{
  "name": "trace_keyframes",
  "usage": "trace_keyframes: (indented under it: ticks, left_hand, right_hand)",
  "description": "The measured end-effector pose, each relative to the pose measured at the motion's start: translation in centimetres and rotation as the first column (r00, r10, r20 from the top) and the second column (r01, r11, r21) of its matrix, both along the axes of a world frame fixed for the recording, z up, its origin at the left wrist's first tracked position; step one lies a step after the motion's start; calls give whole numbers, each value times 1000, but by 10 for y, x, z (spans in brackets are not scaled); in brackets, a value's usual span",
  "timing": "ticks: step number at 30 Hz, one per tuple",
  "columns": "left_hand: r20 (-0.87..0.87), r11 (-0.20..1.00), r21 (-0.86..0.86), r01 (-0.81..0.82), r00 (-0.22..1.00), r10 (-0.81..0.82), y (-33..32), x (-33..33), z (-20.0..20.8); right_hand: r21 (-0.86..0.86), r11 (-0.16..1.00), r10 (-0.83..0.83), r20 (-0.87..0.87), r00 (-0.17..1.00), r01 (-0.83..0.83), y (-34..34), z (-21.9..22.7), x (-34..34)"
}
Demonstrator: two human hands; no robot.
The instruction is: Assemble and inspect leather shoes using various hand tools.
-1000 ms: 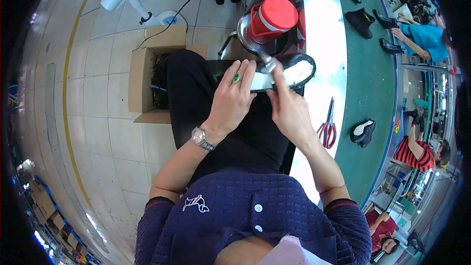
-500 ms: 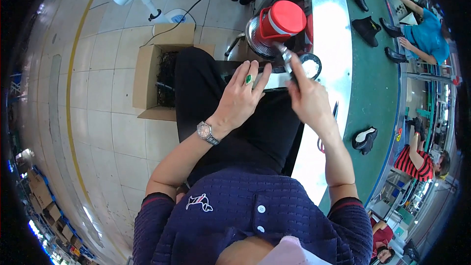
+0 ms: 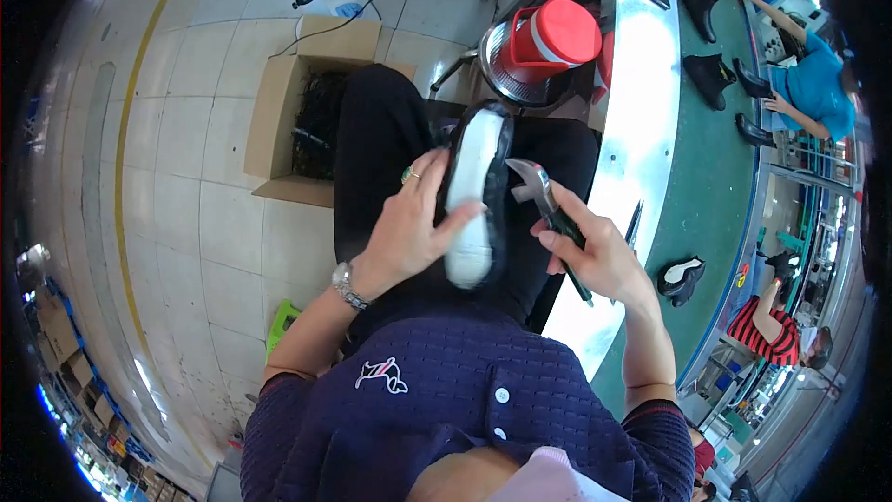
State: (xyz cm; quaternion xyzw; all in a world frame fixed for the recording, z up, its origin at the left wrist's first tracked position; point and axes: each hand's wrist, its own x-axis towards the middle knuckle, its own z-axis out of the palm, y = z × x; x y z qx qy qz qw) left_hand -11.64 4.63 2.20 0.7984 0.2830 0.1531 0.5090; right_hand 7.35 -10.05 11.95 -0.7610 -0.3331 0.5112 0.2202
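Over my lap, my left hand (image 3: pixel 407 223) grips a black shoe (image 3: pixel 478 167), its thumb lying across the white underside and its fingers along the left flank. The shoe is bottom up, long side running away from me, slightly blurred. Just right of it, my right hand (image 3: pixel 595 251) is closed round the dark handle of a hammer (image 3: pixel 537 182). The hammer's silver head points up and left, a small gap from the shoe, and the handle end sticks out below my palm.
A metal ledge (image 3: pixel 641 56) borders a green conveyor belt (image 3: pixel 697 149) carrying boots and a shoe (image 3: pixel 681 279). A red jug (image 3: pixel 562 33) stands on a stool ahead. An open carton (image 3: pixel 271 125) with dark contents sits left. Co-workers (image 3: pixel 808 84) work across the belt.
The shoe has turned from lying crosswise to pointing away from me. My right hand has drawn the hammer down and left; my left hand has moved toward me and left.
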Motion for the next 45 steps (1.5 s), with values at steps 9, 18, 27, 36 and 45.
trace_keyframes:
  ticks: [9,18,27,36,45]
  left_hand:
    - [36,972,229,-55,998,48,18,-19,-8]
    - [-154,830,522,194,979,-131,-1,-25,0]
    - [193,89,-978,190,981,28,9,-18,-32]
    - [162,13,-986,164,958,235,-2,25,-30]
    - [175,151,-976,159,980,95,5,25,-31]
  right_hand:
    - [35,932,355,101,929,-360,36,7,-12]
    - [-252,600,798,250,548,-759,73,30,-22]
    - [-104,762,639,284,715,-640,34,2,-17]
    - [61,787,552,376,744,-614,25,-8,-3]
    - [150,660,507,635,584,-736,96,17,22]
